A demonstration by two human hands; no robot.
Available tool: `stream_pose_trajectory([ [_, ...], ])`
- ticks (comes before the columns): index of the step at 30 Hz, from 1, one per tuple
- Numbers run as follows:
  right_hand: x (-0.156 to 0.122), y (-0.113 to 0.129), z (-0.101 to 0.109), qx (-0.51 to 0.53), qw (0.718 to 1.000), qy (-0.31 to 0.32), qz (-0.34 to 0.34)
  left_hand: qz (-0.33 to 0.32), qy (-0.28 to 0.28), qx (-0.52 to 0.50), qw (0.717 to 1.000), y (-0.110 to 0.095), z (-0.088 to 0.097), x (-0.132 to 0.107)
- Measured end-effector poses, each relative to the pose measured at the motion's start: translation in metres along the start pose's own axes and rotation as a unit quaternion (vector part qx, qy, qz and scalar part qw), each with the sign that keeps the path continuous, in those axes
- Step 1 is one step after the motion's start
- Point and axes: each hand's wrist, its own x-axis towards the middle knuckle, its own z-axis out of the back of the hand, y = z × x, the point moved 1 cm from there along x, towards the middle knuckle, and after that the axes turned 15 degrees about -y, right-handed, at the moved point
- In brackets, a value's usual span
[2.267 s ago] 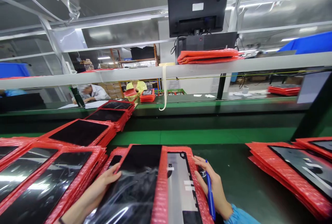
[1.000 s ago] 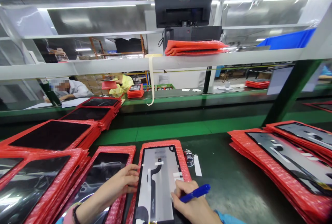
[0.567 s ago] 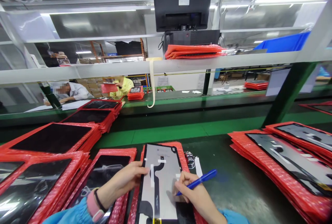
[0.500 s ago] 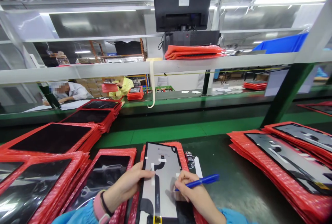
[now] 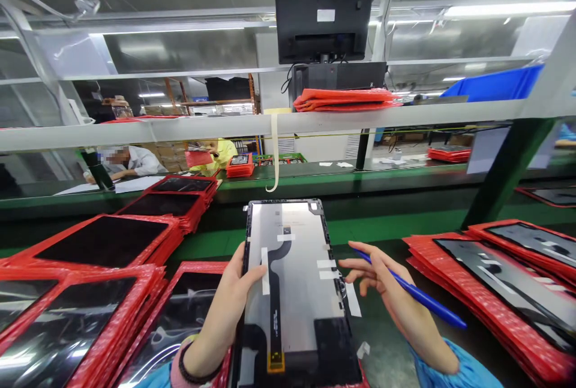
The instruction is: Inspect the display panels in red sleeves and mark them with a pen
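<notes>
My left hand (image 5: 229, 304) grips the left edge of a tablet screen panel (image 5: 310, 292), thumb on its grey metal back. The panel is tilted up towards me, showing white tape strips, a black ribbon cable (image 5: 275, 310) and an amber connector end. To its right is my right hand (image 5: 389, 283), which keeps a blue pen (image 5: 427, 301) lodged by the thumb and forefinger. Its other fingers are loosely curled near the panel's right edge; whether they touch it I cannot tell. A red bubble-wrap sleeve shows partly beneath the panel.
Stacks of screens on red bubble-wrap sleeves lie at the left (image 5: 103, 241) and right (image 5: 486, 280). A white shelf rail (image 5: 216, 125) crosses ahead, with tape (image 5: 275, 154) hanging from it. A monitor (image 5: 324, 19) stands above. Two people sit across the bench.
The panel has been lifted and tilted up off its red sleeve by my left hand. My right hand has moved right, off the panel's surface, and the pen now points down to the right.
</notes>
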Motion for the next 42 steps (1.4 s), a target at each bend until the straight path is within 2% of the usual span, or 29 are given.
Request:
stream_pose_trajectory([
  [6, -0.016, 0.018, -0.030, 0.044, 0.996, 0.048, -0.063, -0.062, 0.006, -0.057, 0.996, -0.019, -0.009, -0.007],
  [10, -0.026, 0.018, -0.041, 0.105, 0.992, -0.019, -0.072, -0.070, -0.009, -0.074, 0.995, -0.026, -0.009, -0.012],
  [12, -0.031, 0.020, -0.044, 0.131, 0.988, -0.019, -0.083, -0.067, -0.026, -0.093, 0.993, -0.028, -0.008, -0.016],
  [15, -0.039, 0.023, -0.046, 0.144, 0.983, 0.032, -0.112, -0.063, -0.068, -0.121, 0.988, -0.030, -0.004, -0.021],
  [19, -0.045, 0.021, -0.045, 0.138, 0.980, 0.057, -0.131, -0.090, -0.119, -0.083, 0.985, -0.030, 0.004, -0.024],
  [25, -0.051, 0.013, -0.040, 0.069, 0.993, 0.024, -0.095, -0.077, -0.140, -0.053, 0.986, -0.029, 0.008, -0.028],
  [29, -0.054, 0.015, -0.046, -0.007, 0.998, -0.042, -0.052, -0.085, -0.136, -0.036, 0.986, -0.027, 0.008, -0.031],
  [32, -0.055, 0.017, -0.051, -0.110, 0.990, -0.090, 0.007, -0.111, -0.128, 0.001, 0.985, -0.022, 0.011, -0.032],
  [35, -0.052, 0.016, -0.054, -0.184, 0.978, -0.078, 0.057, -0.132, -0.123, 0.033, 0.983, -0.017, 0.014, -0.031],
  [38, -0.049, 0.015, -0.055, -0.193, 0.976, -0.078, 0.070, -0.118, -0.119, 0.027, 0.985, -0.013, 0.019, -0.025],
  [42, -0.049, 0.014, -0.053, -0.103, 0.990, -0.088, 0.030, -0.075, -0.109, -0.001, 0.991, -0.013, 0.023, -0.012],
])
